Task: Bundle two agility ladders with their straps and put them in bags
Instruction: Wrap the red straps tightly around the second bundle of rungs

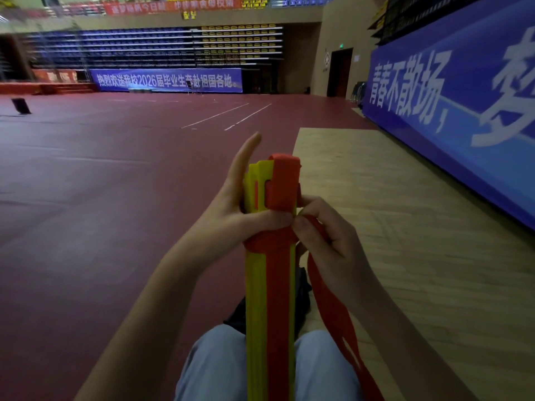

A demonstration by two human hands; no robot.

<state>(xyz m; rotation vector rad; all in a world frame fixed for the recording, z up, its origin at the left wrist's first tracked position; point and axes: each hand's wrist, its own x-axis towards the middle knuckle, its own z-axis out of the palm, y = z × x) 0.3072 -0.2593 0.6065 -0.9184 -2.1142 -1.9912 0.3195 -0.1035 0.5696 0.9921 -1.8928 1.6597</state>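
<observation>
We are looking across a maroon floor (pixel 115 198) that is running far to the stands, with a blue banner (pixel 463 111) lining the right side. The ladder (pixel 256 299), its yellow rungs stacked flat, is standing upright between the person's knees (pixel 214 366), near centre, likely so that both hands are working at its top end. The red strap (pixel 282 180) is lying along the stack, folding over its far end and circling it just under the thumb; its loose tail is hanging to the right. The left hand (pixel 231 215) is clamping the stack, thumb pressing across the wrap, we judge to stop it slackening; the index finger is pointing straight up, clear of the strap. The right hand (pixel 327 235) is pinching the strap just beside that thumb, apparently readying another turn. A dark thing (pixel 302 285), perhaps a bag, is lying behind the stack.
</observation>
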